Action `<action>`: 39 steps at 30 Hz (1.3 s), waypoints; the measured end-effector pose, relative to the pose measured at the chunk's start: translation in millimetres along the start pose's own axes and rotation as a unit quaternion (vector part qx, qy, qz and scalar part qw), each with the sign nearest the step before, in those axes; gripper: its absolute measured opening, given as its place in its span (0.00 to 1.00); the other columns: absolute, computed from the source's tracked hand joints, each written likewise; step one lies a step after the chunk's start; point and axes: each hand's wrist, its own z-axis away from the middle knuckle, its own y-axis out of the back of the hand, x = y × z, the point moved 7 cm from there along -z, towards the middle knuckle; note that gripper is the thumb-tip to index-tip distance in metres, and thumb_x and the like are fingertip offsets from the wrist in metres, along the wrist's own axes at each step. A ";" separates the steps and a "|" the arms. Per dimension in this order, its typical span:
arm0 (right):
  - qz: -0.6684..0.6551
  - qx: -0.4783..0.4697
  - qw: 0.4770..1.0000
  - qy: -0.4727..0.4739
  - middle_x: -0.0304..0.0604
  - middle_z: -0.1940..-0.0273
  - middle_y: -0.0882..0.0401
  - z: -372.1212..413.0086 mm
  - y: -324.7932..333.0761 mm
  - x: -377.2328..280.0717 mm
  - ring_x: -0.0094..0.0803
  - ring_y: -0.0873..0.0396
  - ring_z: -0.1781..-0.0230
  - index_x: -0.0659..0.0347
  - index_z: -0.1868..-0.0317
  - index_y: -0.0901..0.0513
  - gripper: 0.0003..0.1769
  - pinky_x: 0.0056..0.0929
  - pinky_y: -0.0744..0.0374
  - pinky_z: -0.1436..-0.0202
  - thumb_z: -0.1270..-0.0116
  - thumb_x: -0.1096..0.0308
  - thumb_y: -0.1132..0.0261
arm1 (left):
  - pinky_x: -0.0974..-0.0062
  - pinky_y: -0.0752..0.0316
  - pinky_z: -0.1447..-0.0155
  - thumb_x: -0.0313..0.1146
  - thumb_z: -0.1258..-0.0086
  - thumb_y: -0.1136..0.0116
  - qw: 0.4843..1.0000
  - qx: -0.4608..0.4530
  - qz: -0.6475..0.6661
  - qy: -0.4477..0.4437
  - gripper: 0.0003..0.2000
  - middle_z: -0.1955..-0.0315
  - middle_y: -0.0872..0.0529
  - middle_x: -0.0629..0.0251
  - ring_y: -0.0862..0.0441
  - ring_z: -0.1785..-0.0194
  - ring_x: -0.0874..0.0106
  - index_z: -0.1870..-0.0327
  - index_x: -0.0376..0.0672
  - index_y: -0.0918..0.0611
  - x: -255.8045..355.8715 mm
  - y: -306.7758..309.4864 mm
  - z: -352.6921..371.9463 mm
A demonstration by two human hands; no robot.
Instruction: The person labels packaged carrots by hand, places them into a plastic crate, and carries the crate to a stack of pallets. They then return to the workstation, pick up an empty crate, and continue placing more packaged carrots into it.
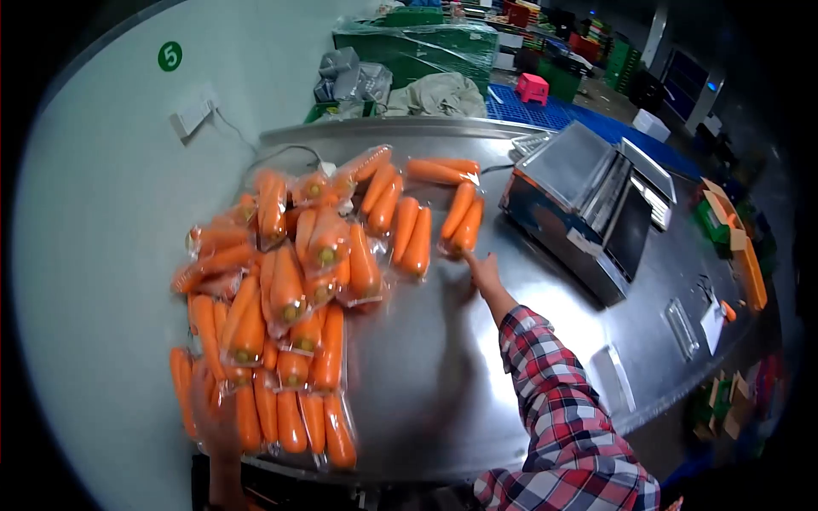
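Observation:
My right hand (485, 272) reaches forward over the metal table, its fingertips at the near end of a clear bag of carrots (464, 223). The fingers look pinched on the bag's edge. My left hand (216, 416) is smeared by motion at the near left, over or beside the bagged carrots (291, 422) there; its fingers cannot be made out. A large heap of bagged carrots (285, 285) covers the left of the table. Two more carrot bags, one upright bag (412, 237) and one sideways bag (443, 170), lie close to the one at my right hand.
A boxy machine (579, 196) stands on the table's (409, 358) right side. Clear trays (682, 328) lie near the right edge. A pale wall (102, 255) borders the left. Beyond the table are green crates (417, 53) and a pink stool (532, 88).

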 end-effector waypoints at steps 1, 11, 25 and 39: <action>-0.003 0.002 1.000 0.008 0.56 0.57 0.24 -9.6 -1.4 -25.5 0.40 0.21 0.66 0.70 0.35 0.45 0.50 0.33 0.21 0.72 0.50 0.50 0.29 | 0.64 0.38 0.35 0.35 0.44 0.36 0.997 -0.074 -0.030 -0.007 0.32 0.40 0.31 0.50 0.34 0.37 0.56 0.38 0.34 0.33 39.4 -37.4 -32.9; 0.159 -0.064 0.975 0.143 0.59 0.46 0.26 -16.5 73.3 -56.1 0.49 0.24 0.48 0.60 0.32 0.45 0.51 0.35 0.26 0.44 0.56 0.57 0.31 | 0.63 0.30 0.43 0.35 0.50 0.32 0.923 -0.112 -0.296 -0.219 0.35 0.42 0.32 0.51 0.30 0.44 0.53 0.38 0.46 0.33 95.1 -236.8 -136.3; 0.072 -0.230 0.970 0.028 0.63 0.53 0.24 -0.7 -51.5 -79.3 0.44 0.22 0.52 0.71 0.41 0.35 0.43 0.33 0.23 0.50 0.48 0.49 0.31 | 0.73 0.23 0.58 0.26 0.49 0.38 0.983 0.047 -0.025 -0.175 0.22 0.61 0.21 0.57 0.20 0.60 0.64 0.49 0.39 0.24 126.9 -150.4 -137.9; 0.136 -0.202 0.964 0.104 0.59 0.51 0.23 24.5 20.2 -40.8 0.47 0.22 0.51 0.63 0.30 0.53 0.58 0.33 0.23 0.48 0.56 0.56 0.26 | 0.70 0.21 0.50 0.29 0.48 0.33 0.859 -0.277 -0.013 -0.430 0.19 0.48 0.28 0.48 0.22 0.49 0.55 0.55 0.59 0.19 133.5 -214.4 149.7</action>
